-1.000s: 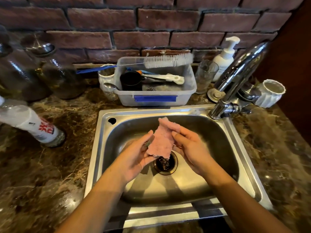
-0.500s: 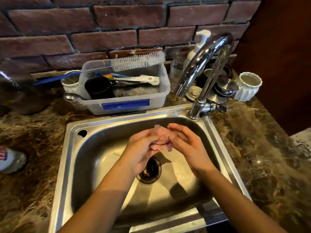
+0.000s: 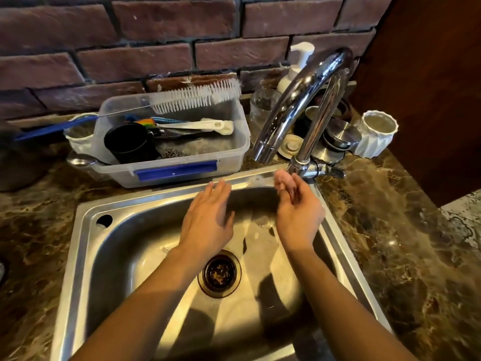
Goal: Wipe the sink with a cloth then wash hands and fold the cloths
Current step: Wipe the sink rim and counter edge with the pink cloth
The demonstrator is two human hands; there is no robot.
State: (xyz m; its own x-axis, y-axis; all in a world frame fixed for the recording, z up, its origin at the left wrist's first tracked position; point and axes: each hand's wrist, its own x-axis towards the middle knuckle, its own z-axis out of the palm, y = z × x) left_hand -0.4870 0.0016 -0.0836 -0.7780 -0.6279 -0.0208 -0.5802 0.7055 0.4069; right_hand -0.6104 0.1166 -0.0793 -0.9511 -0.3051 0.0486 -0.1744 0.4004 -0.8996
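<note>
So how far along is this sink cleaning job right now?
Early to middle, I'd guess. The right hand grips a bunched pink cloth at the sink's back right corner, near the tap base. The left hand hovers open over the basin. No water runs, so handwashing looks not yet done. Folding is left: the cloth is crumpled.

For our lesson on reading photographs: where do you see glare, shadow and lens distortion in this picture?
Head view: bright glare streaks the curved tap; both forearms cast dark shadows on the sink floor near the drain; the wide-angle lens bows the brick wall and sink edges.
</note>
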